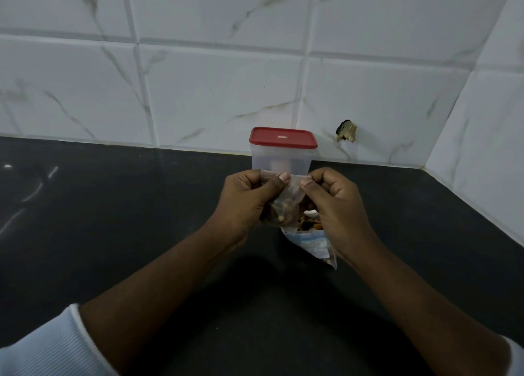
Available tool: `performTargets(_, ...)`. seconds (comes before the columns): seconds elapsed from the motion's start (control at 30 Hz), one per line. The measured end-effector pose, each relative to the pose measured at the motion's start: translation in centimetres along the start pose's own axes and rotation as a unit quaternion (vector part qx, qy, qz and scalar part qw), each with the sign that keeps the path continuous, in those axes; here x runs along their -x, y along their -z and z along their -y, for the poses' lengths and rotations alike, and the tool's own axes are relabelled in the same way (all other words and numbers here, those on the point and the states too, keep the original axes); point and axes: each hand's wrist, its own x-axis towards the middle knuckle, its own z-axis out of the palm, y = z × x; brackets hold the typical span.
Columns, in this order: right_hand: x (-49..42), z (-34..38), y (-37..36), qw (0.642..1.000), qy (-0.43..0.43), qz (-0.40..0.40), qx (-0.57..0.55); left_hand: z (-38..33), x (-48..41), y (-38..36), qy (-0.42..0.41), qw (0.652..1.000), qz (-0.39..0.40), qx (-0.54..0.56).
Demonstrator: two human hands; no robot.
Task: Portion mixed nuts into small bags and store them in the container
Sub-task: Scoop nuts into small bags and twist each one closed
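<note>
The small bag [286, 197] is pinched at its top by the fingers [275, 185] of the left hand [243, 202] and the right hand [337, 205], with the lidded container [282, 160] just behind.

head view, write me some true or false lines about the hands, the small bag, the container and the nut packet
1. The left hand and the right hand both pinch the top of the small bag. True.
2. The red lid is off the container. False: it sits on top of the container.
3. The small bag already has nuts in it. True.
4. The nut packet lies left of the left hand. False: it lies on the countertop below the right hand, its mouth open.
5. The container lies on its side. False: it stands upright by the tiled wall.
</note>
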Motion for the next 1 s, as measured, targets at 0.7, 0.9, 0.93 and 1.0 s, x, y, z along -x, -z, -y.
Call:
performTargets(0.7, -0.12, -0.4, -0.13, 0.998, 0.035, -0.014, 0.054, 0.17, 0.14, -0.44, -0.015, 1.0, -0.012, -0.003)
performTargets(0.9, -0.24, 0.06, 0.22, 1.0, 0.012, -0.023, 0.007, 0.6, -0.44, 0.11, -0.006, 1.0, -0.016, 0.017)
performTargets(0.93, -0.25, 0.11, 0.21, 1.0, 0.005, -0.015, -0.011, 0.63, -0.4, 0.05, -0.01, 1.0, -0.016, 0.018)
performTargets(1.0, -0.19, 0.26, 0.2, 0.999, -0.007, -0.002, -0.05, 0.71, -0.4, 0.03, -0.019, 0.999, -0.017, 0.02)
